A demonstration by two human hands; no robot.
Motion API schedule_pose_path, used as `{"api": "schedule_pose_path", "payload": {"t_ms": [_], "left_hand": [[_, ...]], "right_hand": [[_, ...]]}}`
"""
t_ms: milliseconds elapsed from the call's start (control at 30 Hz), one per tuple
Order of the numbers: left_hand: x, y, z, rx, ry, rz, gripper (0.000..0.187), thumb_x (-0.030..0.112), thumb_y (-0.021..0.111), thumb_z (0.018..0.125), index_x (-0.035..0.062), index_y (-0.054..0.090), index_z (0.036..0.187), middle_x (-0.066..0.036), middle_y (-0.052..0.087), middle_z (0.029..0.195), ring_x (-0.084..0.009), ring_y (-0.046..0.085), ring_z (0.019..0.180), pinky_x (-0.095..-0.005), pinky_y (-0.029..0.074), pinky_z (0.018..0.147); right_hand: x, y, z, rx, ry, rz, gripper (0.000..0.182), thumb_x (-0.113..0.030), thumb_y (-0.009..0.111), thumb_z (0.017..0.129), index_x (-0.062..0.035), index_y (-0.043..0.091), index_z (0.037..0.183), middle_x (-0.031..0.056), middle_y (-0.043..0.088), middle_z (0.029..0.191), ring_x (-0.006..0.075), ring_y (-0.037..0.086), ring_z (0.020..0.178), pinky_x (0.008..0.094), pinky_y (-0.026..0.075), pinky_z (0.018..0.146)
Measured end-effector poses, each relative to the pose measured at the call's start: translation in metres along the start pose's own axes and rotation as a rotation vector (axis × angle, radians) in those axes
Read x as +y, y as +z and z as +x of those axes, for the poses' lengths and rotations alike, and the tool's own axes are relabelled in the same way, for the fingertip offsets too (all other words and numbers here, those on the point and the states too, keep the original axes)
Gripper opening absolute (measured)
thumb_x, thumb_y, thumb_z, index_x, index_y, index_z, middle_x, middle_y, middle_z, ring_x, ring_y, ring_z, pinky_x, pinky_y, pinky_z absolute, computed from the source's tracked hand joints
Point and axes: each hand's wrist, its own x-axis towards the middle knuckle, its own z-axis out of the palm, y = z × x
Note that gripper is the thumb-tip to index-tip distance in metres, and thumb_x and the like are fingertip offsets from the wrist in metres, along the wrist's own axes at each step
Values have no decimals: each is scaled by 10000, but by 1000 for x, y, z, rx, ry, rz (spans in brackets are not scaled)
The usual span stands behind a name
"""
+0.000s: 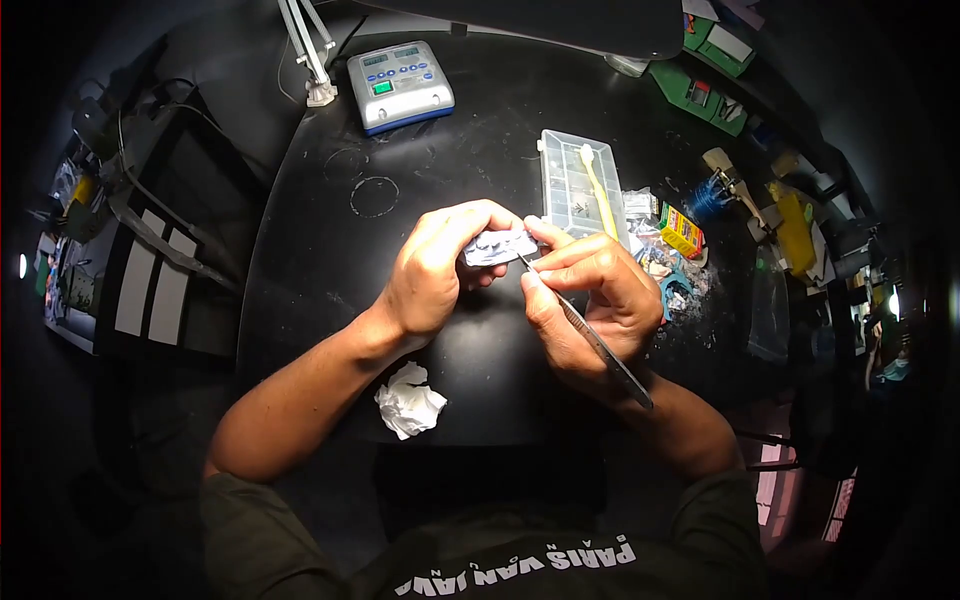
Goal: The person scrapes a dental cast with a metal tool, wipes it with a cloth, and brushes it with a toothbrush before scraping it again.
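Observation:
Above the middle of the desk, my left hand is closed around a pale, bumpy piece that looks like a dental cast. My right hand grips slim metal tweezers in a pinch, like a pen. Their narrow tip is right at the cast's right edge, and the broad end slants down toward my right wrist. Both hands are close together, with their fingertips near the cast's right end. Fingers hide the cast's underside and part of its edges.
A crumpled white tissue lies by my left forearm. Behind my right hand is a clear compartment box with a yellow toothbrush on it. A small yellow-green carton sits among clutter. A silver control unit stands at the back left.

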Motion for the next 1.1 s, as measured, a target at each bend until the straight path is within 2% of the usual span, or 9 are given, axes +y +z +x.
{"api": "schedule_pose_path", "payload": {"t_ms": [233,433,567,667,767,867,900,1000,1100], "left_hand": [[0,0,2,-11,156,187,391,253,434,1074,-27,707,1047,-90,692,855,-128,627,707,-275,491,621],[9,-1,1,-40,24,190,301,274,696,1009,-20,731,1063,-38,739,900,-70,625,776,-256,503,685],[15,1,1,-67,59,120,312,236,879,922,0,736,1067,-27,742,912,-58,650,851,-235,525,752],[9,7,5,-13,188,86,333,242,897,908,-2,733,1063,-28,740,906,-54,645,824,-229,523,731],[17,0,2,-7,139,244,360,282,840,948,9,703,1139,15,671,927,-44,587,839,-218,478,756],[15,-4,6,116,209,287,332,234,898,903,-2,726,1061,-3,704,859,-46,621,781,-217,509,689],[15,-6,7,127,117,248,310,204,877,905,-3,719,1073,4,691,870,-42,607,784,-215,499,695],[8,-10,8,132,74,212,283,157,794,921,19,703,1150,52,597,892,-9,487,800,-196,387,708],[6,-9,8,174,110,262,268,116,779,907,25,702,1146,59,578,880,-9,474,784,-199,387,706]], "right_hand": [[1,-1,-2,-7,9,-10,136,133,730,856,22,655,881,150,705,859,195,713,812,564,600,1029],[2,-2,2,-25,-6,34,148,132,711,879,7,645,923,136,696,879,190,712,855,607,546,1096],[4,-6,-2,-31,96,291,188,135,681,907,-19,624,1000,102,661,931,197,710,951,617,460,1185],[-5,-4,0,62,233,415,176,123,724,876,-16,615,883,110,700,903,189,711,883,582,535,1120],[-5,-7,-1,81,278,532,128,75,666,921,-19,602,862,137,701,927,222,714,932,550,537,1096],[-7,-18,1,84,325,562,138,-46,548,978,-16,588,850,169,701,954,272,714,966,496,530,1036],[0,-22,2,67,265,465,216,-129,452,967,-8,578,840,185,698,956,313,699,1007,459,492,1018],[7,-31,11,95,281,260,216,-101,443,828,16,587,940,208,622,1169,267,584,1104,443,447,1068],[2,-41,29,74,382,-11,320,54,438,762,20,622,1023,169,541,1209,204,568,987,336,515,875]]}}
